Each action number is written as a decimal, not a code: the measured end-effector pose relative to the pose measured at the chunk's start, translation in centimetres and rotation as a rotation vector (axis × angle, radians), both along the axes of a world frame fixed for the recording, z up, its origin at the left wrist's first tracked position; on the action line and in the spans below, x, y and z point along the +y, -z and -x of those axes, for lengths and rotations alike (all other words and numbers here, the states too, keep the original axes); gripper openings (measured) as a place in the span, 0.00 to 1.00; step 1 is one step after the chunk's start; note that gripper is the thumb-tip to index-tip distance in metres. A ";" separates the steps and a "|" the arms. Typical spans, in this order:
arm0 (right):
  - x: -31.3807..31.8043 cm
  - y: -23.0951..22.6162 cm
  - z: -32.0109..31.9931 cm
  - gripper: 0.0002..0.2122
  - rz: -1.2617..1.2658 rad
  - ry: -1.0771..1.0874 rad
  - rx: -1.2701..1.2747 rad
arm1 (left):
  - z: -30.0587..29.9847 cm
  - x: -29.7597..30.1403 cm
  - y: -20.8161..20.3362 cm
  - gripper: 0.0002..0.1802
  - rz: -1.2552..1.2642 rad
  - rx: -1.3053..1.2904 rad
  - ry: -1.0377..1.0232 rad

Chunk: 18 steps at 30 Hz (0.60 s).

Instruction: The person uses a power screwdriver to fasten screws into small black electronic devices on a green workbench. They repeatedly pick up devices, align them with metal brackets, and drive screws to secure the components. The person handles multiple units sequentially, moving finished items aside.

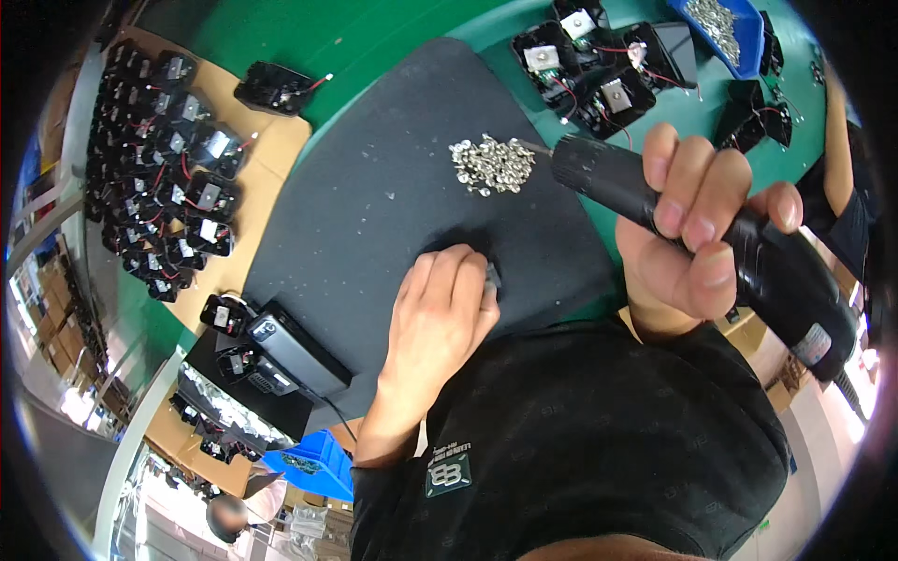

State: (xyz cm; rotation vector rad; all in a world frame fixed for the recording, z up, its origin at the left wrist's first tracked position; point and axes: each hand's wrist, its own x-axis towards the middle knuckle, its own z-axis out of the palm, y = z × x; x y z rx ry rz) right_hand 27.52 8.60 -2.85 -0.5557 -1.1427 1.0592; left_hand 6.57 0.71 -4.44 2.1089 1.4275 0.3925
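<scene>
My right hand (697,224) is wrapped round a black electric screwdriver (608,178), held slanting over the right side of the mat. Its thin bit reaches the right edge of a pile of small silvery screws (491,165); whether a screw sits on the tip is too small to tell. Lower on the mat, my left hand (440,304) is closed over a black part (494,275). Only a bit of that part shows beside the thumb, and the hand hides its shape.
The dark mat (374,178) lies on a green bench. Many black housings with red wires (201,192) crowd a cardboard sheet on the left. More housings (613,93) and a blue screw tray (725,37) stand at the far right. A black box-shaped device (299,348) sits lower left.
</scene>
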 end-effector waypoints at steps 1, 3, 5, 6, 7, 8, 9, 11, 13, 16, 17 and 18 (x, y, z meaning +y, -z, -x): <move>0.0 -0.2 0.1 0.20 0.008 0.014 0.003 | 0.1 0.2 0.8 0.18 -0.031 -0.024 -0.045; 0.0 -0.4 0.1 0.20 0.013 0.020 0.016 | 0.4 1.4 1.2 0.16 -0.101 -0.082 -0.114; -0.3 -0.5 -0.3 0.20 0.040 0.005 0.018 | 0.6 2.4 1.4 0.18 -0.119 -0.033 -0.173; -0.3 -0.5 -0.4 0.20 0.039 -0.008 0.018 | 0.8 3.0 1.4 0.20 -0.128 -0.008 -0.191; -0.2 -0.5 -0.6 0.20 0.041 -0.023 0.016 | 0.7 3.4 1.0 0.21 -0.087 0.008 -0.214; -0.2 -0.6 -0.7 0.20 0.045 -0.038 0.015 | 0.6 3.9 0.6 0.21 -0.083 0.044 -0.174; -0.3 -0.5 -0.9 0.20 0.043 -0.054 0.018 | 0.6 4.3 0.2 0.20 -0.079 0.080 -0.134; -0.2 0.0 -1.3 0.21 0.004 -0.070 0.035 | 0.5 4.8 -0.1 0.18 -0.067 0.118 -0.092; -0.2 0.6 -1.5 0.22 -0.039 -0.071 0.069 | 0.5 5.6 -0.7 0.18 -0.050 0.106 -0.084; -0.1 0.8 -1.7 0.22 -0.073 -0.068 0.094 | 1.4 7.0 -0.3 0.13 -0.099 0.088 -0.097; -0.1 0.8 -1.7 0.22 -0.080 -0.063 0.096 | 1.7 7.6 -0.6 0.11 -0.034 0.053 -0.193; 0.0 0.8 -1.8 0.22 -0.083 -0.061 0.092 | 2.1 8.3 -1.1 0.09 0.031 0.018 -0.288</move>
